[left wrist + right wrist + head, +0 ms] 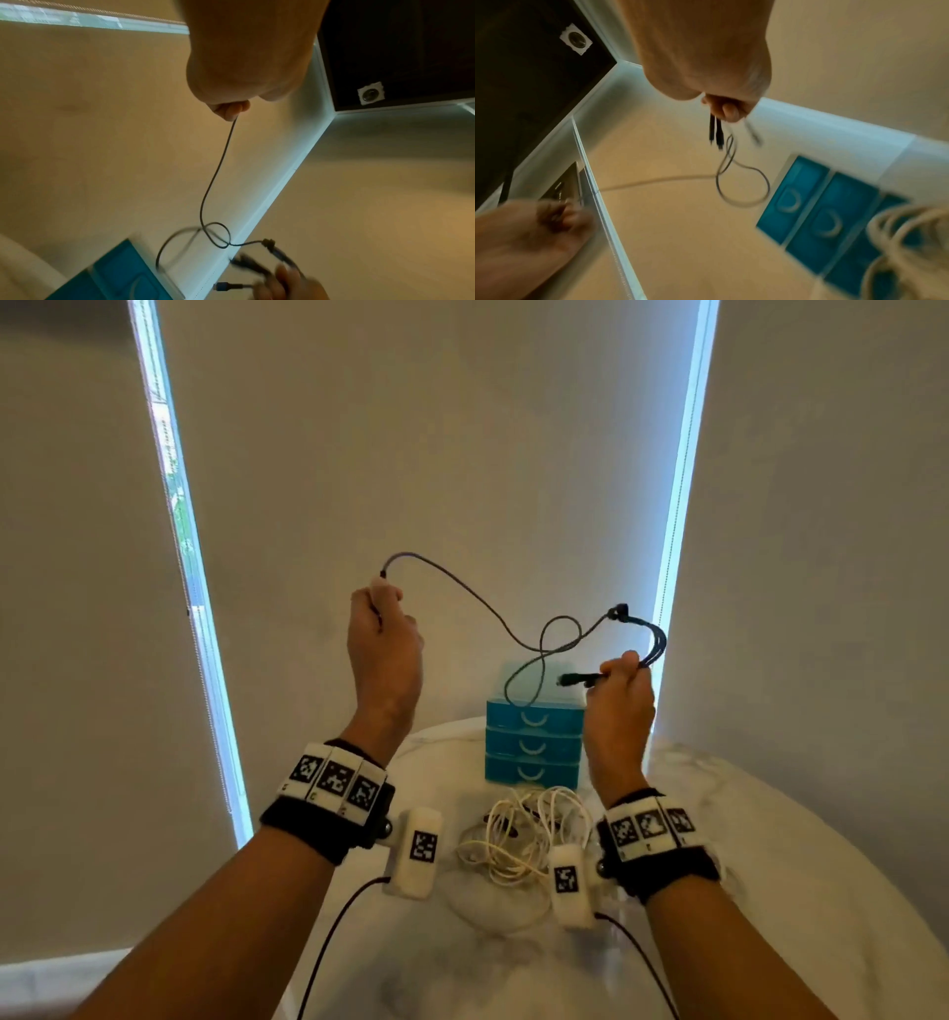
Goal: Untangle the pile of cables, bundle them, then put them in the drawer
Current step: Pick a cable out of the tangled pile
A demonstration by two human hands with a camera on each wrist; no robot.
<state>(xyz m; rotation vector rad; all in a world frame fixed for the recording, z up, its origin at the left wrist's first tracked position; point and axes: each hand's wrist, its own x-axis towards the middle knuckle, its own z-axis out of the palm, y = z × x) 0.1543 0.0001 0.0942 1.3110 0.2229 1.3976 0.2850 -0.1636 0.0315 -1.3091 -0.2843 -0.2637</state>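
Observation:
Both hands are raised above the table with a thin dark cable (pixel 477 595) strung between them. My left hand (pixel 382 629) pinches one end of it, near its plug. My right hand (pixel 624 675) grips the other end, where several short plug leads (pixel 655 642) branch off. The cable (pixel 218 174) sags and makes a loop (pixel 539 660) in front of the blue three-drawer box (pixel 534 747), whose drawers are all closed. A tangle of white cables (pixel 518 845) lies on the white marble table (pixel 770 865) in front of the box. The dark plugs (pixel 716 132) hang below my right fingers.
The round table stands against pale roller blinds (pixel 462 454), with bright window strips (pixel 174 505) on both sides. Thin black leads (pixel 328 932) run from the wrist cameras back along my forearms.

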